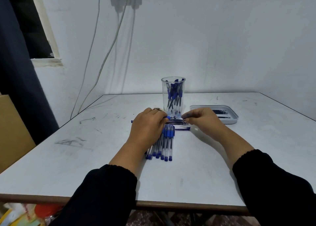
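Fitting a pen together toward the tabletop's far edge, pinched between left hand and right hand (fingers curled); next probably needs a straight push.

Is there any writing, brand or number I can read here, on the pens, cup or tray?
Nothing here is legible.
The colourful packets below the table: red lettering, too blurred to read.
The pens, clear cup, tray: no print can be made out.
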A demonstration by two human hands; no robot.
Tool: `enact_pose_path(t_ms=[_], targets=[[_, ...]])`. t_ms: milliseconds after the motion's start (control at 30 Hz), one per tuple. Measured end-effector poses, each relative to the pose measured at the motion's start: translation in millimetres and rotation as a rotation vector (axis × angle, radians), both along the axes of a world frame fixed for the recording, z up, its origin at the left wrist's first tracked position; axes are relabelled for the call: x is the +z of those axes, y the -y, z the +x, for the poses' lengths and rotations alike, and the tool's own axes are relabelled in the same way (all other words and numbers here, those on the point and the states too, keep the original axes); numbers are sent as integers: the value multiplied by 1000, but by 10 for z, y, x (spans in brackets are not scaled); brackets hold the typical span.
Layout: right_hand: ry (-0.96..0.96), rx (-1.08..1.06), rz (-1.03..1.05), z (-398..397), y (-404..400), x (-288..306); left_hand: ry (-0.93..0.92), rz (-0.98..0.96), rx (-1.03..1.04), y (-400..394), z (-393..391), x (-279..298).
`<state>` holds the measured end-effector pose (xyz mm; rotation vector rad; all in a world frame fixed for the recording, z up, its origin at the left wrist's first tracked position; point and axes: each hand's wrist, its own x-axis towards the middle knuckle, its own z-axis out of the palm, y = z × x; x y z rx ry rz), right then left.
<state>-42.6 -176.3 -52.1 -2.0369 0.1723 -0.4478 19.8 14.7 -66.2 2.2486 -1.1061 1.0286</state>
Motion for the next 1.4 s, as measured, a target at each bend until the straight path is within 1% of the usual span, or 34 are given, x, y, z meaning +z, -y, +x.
enact_pose_path(t_ms=[133,233,400,667,733,833,967,1067,1200,1300,1400], targets=[[-112,-24,-273,-10,30,-39,0,0,4,-3,-6,0],[-145,-48,-351,-32,27,-76,-3,4,5,-1,3,1],[-186,29,-496,-47,-6,-56,-7,13,4,0,5,-4],[-178,40,-501,-58,-2,-48,-11,17,3,2,8,-7],[-174,29,-459,-62,2,-54,-15,21,4,4,5,-7],[-120,-9,-391,-77,11,-40,-22,20,3,0,6,-8],[69,-30,-447,-63,5,-9,-29,30,-26,2,7,-11],[198,-5,-488,-49,-46,-25,-34,54,-68,16,-8,-16],[234,3,-586,7,-59,-63,-7,56,-100,20,9,-22],[237,3,-602,37,-35,-89,4,55,-89,24,35,-35],[226,-29,-595,61,26,-92,23,28,-35,16,72,-54]])
